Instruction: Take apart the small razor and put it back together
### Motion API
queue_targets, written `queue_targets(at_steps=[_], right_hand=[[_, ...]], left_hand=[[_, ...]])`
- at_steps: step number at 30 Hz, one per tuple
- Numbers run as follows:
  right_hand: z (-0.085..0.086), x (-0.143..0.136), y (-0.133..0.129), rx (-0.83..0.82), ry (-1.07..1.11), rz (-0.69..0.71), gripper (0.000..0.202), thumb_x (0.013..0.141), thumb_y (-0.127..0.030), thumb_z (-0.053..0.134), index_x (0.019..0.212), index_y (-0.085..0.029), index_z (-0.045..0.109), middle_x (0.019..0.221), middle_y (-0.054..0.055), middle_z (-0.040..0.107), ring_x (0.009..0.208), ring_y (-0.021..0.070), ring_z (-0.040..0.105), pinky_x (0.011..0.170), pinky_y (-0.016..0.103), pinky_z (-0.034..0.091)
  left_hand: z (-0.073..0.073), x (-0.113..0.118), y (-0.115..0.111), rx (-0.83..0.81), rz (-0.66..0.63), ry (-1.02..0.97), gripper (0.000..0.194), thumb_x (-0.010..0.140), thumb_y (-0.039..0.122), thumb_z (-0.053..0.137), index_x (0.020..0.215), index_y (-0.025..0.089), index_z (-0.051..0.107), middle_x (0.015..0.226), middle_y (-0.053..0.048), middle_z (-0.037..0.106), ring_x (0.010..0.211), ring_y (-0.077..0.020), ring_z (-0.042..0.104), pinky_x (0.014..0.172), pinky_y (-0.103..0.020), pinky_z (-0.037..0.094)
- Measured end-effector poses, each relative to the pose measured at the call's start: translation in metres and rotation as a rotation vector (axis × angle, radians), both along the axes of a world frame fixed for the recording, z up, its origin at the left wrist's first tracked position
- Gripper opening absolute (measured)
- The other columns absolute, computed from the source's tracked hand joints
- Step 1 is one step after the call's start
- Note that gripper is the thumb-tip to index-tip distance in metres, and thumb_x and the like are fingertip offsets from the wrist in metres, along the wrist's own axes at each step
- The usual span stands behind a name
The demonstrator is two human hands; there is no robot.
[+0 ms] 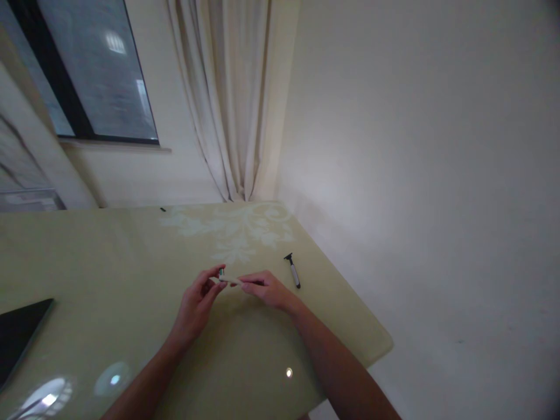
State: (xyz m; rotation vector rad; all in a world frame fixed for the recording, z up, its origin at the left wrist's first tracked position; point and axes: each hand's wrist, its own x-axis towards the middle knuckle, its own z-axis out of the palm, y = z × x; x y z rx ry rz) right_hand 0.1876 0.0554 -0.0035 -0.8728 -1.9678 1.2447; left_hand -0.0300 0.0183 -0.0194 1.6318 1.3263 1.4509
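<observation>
A pale toothbrush is held above the table between my two hands, its dark green and white bristles pointing up at the left end. Around its head end, the thumb and fingers of my left hand are closed, with a fingertip near the bristles. My right hand pinches the other end, and its fingers hide much of the handle. A razor with a black head and grey handle lies on the table just to the right of my right hand.
The glossy pale green table has a leaf pattern at its far end. A dark flat panel lies at the left edge, and a tiny black item near the back edge. A wall borders the right side; curtains hang behind.
</observation>
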Motion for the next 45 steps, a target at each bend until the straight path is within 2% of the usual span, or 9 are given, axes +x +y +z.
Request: queue_targets(at_steps=[5, 11, 13, 18, 23, 27, 32, 37, 45], right_hand=[[-0.002, 0.001, 0.004, 0.062, -0.025, -0.155, 0.033, 0.093, -0.038, 0.061, 0.115, -0.021, 0.081, 0.074, 0.0, 0.066, 0.063, 0.014, 0.047, 0.061, 0.025, 0.033], [0.002, -0.001, -0.001, -0.147, 0.067, 0.053, 0.037, 0.092, -0.039, 0.063, 0.116, -0.016, 0.08, 0.062, -0.003, 0.048, 0.057, 0.0105, 0.035, 0.056, 0.024, 0.026], [0.001, -0.001, 0.0, -0.198, 0.088, 0.061, 0.039, 0.092, -0.042, 0.063, 0.115, -0.015, 0.08, 0.06, -0.004, 0.043, 0.056, 0.0101, 0.032, 0.055, 0.025, 0.024], [-0.003, 0.001, 0.004, -0.039, 0.035, -0.157, 0.036, 0.091, -0.042, 0.066, 0.11, -0.015, 0.082, 0.064, -0.002, 0.049, 0.06, 0.0112, 0.034, 0.056, 0.025, 0.025], [-0.003, 0.001, 0.001, -0.125, 0.028, -0.009, 0.039, 0.092, -0.044, 0.063, 0.114, -0.017, 0.081, 0.06, -0.004, 0.045, 0.057, 0.0107, 0.033, 0.055, 0.025, 0.026], [-0.005, 0.002, 0.004, 0.016, 0.023, -0.183, 0.039, 0.09, -0.045, 0.067, 0.109, -0.016, 0.082, 0.065, -0.001, 0.055, 0.061, 0.012, 0.039, 0.057, 0.025, 0.029], [-0.005, 0.004, 0.004, -0.062, 0.016, -0.029, 0.041, 0.092, -0.044, 0.063, 0.116, -0.016, 0.08, 0.059, -0.003, 0.049, 0.055, 0.0109, 0.035, 0.053, 0.024, 0.027], [-0.009, -0.004, -0.002, 0.166, -0.001, -0.248, 0.038, 0.092, -0.041, 0.061, 0.11, -0.015, 0.082, 0.07, 0.002, 0.065, 0.06, 0.0129, 0.045, 0.056, 0.024, 0.033], [-0.021, -0.015, -0.01, 0.432, 0.006, -0.356, 0.037, 0.096, -0.036, 0.055, 0.113, -0.016, 0.08, 0.076, 0.005, 0.071, 0.063, 0.0152, 0.054, 0.06, 0.026, 0.042]], left_hand=[[-0.001, 0.002, 0.0, 0.042, -0.035, 0.048, 0.046, 0.085, 0.051, 0.069, 0.119, 0.02, 0.071, 0.075, 0.002, 0.061, 0.06, -0.0141, 0.054, 0.058, -0.025, 0.045], [0.002, -0.001, 0.002, -0.026, -0.006, -0.043, 0.056, 0.085, 0.055, 0.068, 0.128, 0.018, 0.068, 0.078, 0.001, 0.062, 0.062, -0.0138, 0.054, 0.058, -0.025, 0.043], [0.003, 0.0, 0.002, -0.016, -0.02, -0.049, 0.054, 0.085, 0.054, 0.068, 0.126, 0.019, 0.069, 0.081, 0.0, 0.063, 0.063, -0.0139, 0.054, 0.059, -0.025, 0.044], [0.003, 0.006, 0.001, 0.011, -0.039, -0.016, 0.047, 0.082, 0.052, 0.069, 0.116, 0.019, 0.072, 0.082, -0.001, 0.065, 0.062, -0.0147, 0.055, 0.06, -0.026, 0.046], [0.0, 0.007, 0.001, -0.008, 0.002, -0.053, 0.053, 0.084, 0.053, 0.067, 0.125, 0.018, 0.069, 0.083, 0.0, 0.064, 0.059, -0.0135, 0.051, 0.057, -0.025, 0.044], [-0.003, 0.011, 0.003, 0.0, -0.02, -0.073, 0.049, 0.082, 0.053, 0.07, 0.117, 0.017, 0.071, 0.087, -0.002, 0.066, 0.062, -0.0138, 0.053, 0.059, -0.026, 0.046], [-0.002, 0.013, 0.005, -0.024, 0.004, -0.121, 0.055, 0.082, 0.057, 0.069, 0.122, 0.018, 0.071, 0.086, -0.002, 0.064, 0.06, -0.0132, 0.052, 0.057, -0.025, 0.045], [0.0, 0.015, 0.006, -0.029, -0.018, -0.14, 0.053, 0.079, 0.057, 0.072, 0.113, 0.017, 0.073, 0.087, -0.002, 0.066, 0.061, -0.0134, 0.054, 0.058, -0.026, 0.047], [0.001, 0.016, 0.007, -0.037, -0.012, -0.181, 0.059, 0.075, 0.062, 0.074, 0.113, 0.017, 0.074, 0.086, -0.002, 0.066, 0.061, -0.013, 0.052, 0.057, -0.026, 0.046]])
